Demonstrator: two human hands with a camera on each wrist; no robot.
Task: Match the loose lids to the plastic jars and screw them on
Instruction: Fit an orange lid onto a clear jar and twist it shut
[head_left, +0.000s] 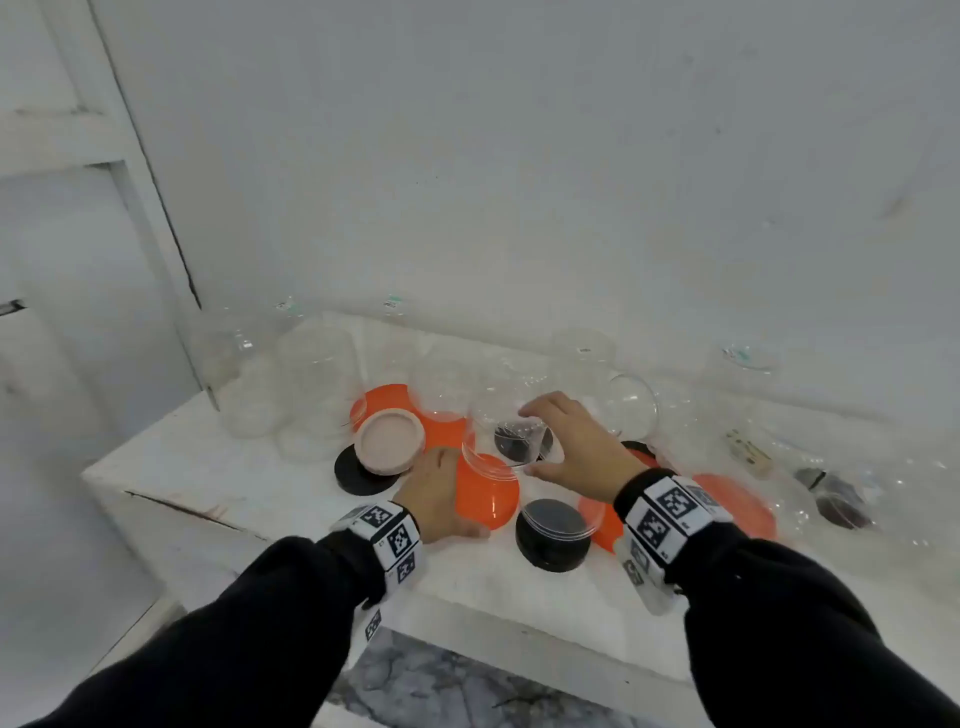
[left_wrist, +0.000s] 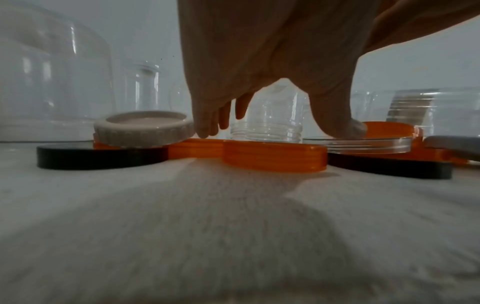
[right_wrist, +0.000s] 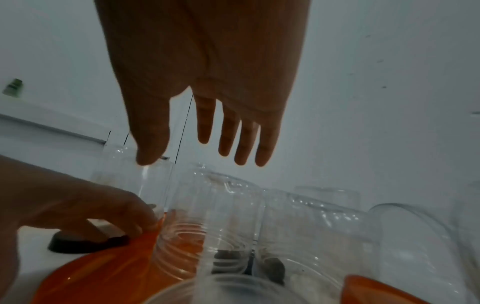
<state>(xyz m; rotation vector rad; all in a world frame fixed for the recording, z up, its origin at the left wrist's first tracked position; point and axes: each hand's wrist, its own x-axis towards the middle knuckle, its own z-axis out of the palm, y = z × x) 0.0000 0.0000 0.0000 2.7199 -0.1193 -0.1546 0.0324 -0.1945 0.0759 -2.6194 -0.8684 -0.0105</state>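
My spread right hand (head_left: 566, 441) hovers mid-frame over the clear plastic jar (head_left: 511, 426); light, slick, thin-walled, so I'd grip its ribbed neck. My left hand (head_left: 439, 488) pinches the orange round lid (head_left: 488, 493).

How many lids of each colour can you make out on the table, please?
Orange lids: 5
Black lids: 4
Beige lid: 1
Clear lid: 1
Total: 11, not counting the dark ones inside the bags at right; others may be hidden.
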